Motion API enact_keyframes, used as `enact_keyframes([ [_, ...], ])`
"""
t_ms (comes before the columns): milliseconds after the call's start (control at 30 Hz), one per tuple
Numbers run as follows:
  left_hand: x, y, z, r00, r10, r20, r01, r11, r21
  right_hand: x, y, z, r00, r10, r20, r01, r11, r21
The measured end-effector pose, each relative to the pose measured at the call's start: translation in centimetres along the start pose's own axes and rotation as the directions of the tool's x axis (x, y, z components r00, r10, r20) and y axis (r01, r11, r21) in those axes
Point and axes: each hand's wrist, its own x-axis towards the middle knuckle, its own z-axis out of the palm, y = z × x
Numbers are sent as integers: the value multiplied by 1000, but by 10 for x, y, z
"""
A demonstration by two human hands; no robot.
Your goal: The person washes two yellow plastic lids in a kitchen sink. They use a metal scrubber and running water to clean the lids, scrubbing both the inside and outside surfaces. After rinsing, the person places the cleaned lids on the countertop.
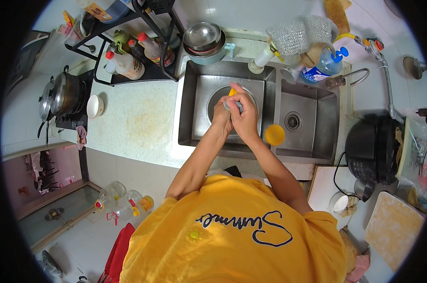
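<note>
Both hands meet over the large left basin of a stainless steel sink (199, 72). My left hand (221, 114) is closed around a yellow object (232, 92), mostly covered by the fingers, so its kind cannot be told. My right hand (245, 115) presses a grey mesh scouring cloth (239, 106) against it. Below the hands, a round metal vessel (213, 97) lies in the basin, partly hidden by them. On the divider between the two basins, right of my right wrist, sits a round yellow lid or shallow cup (274, 134).
Nested metal bowls (203, 37) stand behind the sink. A blue pump bottle (321, 67) and a faucet (351, 78) are at its back right. Left are a rack with sauce bottles (128, 67), a white bowl (95, 106) and pots (63, 92). A black rice cooker (369, 148) stands right.
</note>
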Motion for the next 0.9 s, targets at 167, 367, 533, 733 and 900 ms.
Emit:
enact_keyframes([
  [167,-7,-8,-3,991,-53,-120,82,966,245,32,17,0,787,604,124,-616,766,181],
  [367,17,-19,-45,962,-88,258,168,937,-307,-24,7,20,961,274,-38,-259,939,228],
  [533,-5,-12,18,996,-26,-81,62,877,476,16,106,-32,722,691,15,-580,594,557],
  [733,33,-3,-3,981,108,-164,-56,954,293,44,117,-106,956,16,-294,-126,925,-359],
  [900,53,4,17,995,88,49,-90,994,62,90,79,-122,967,-239,-94,88,651,-754],
])
